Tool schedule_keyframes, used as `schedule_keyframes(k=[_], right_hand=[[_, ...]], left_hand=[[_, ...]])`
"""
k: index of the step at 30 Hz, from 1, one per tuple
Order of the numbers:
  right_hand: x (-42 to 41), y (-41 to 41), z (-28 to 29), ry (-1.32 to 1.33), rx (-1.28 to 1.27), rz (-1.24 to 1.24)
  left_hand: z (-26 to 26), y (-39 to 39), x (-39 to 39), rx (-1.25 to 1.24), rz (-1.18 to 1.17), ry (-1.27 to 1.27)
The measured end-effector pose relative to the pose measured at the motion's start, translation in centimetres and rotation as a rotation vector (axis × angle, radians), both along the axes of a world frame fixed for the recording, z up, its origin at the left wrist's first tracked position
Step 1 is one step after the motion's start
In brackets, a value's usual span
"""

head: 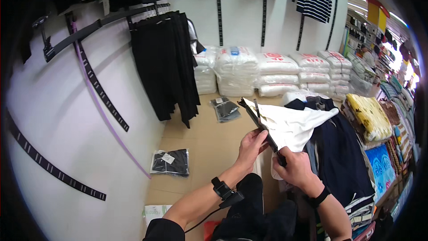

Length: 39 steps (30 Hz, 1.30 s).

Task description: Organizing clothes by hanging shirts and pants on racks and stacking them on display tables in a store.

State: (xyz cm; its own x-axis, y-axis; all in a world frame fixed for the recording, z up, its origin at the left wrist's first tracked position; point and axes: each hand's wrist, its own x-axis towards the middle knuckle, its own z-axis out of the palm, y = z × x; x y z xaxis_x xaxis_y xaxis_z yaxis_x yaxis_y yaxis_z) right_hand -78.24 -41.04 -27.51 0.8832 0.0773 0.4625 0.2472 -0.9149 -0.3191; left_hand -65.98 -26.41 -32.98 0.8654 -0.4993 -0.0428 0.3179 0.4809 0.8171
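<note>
A white garment (287,120) spreads out to the right from a black clip hanger (269,140), its far end lying over dark navy trousers (341,154). My left hand (251,149) grips the hanger near its middle, thumb on top. Around the hanger's near end, my right hand (296,167) is closed, and its fingers hide part of the bar and the cloth edge. The hanger slants from upper left to lower right. The navy trousers lie on a pile of folded clothes (359,212) at my right.
Black trousers (164,67) hang from a wall rail (90,28). Bagged white bundles (235,70) line the back wall. Plastic-wrapped dark garments (170,162) and another dark packet (225,108) lie on the cardboard-covered floor (200,140). Folded blankets (369,117) are stacked at right.
</note>
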Motion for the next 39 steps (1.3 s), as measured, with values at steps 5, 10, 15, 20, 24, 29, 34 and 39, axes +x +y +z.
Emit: schedule_keyframes(k=[5, 10, 15, 20, 24, 29, 34, 39], right_hand=[[3.2, 2.7, 2.2, 0.017, 0.064, 0.192], [3.1, 4.2, 6.7, 0.213, 0.293, 0.443], [4.4, 3.0, 10.0, 0.390, 0.258, 0.645], [7.3, 3.1, 7.9, 0.435, 0.424, 0.777], [9.0, 2.9, 6.2, 0.570, 0.648, 0.728], [9.8, 2.0, 5.0, 0.605, 0.775, 0.731], [10.2, 2.0, 4.2, 0.659, 0.800, 0.722], [10.0, 2.3, 4.4, 0.496, 0.628, 0.752]], left_hand=[[-0.1, 6.5, 2.3, 0.031, 0.202, -0.054], [-9.9, 16.0, 7.0, 0.284, 0.661, -0.245], [-7.4, 22.4, 6.1, 0.462, 0.542, -0.523], [-5.5, 26.0, 4.7, 0.313, 0.627, -0.307], [-2.4, 28.4, 3.1, 0.219, 0.641, -0.301], [2.4, 30.1, 2.0, 0.096, 0.642, -0.183], [2.4, 31.3, 2.2, 0.198, 0.666, -0.234], [2.6, 31.1, 1.6, 0.224, 0.683, -0.217]])
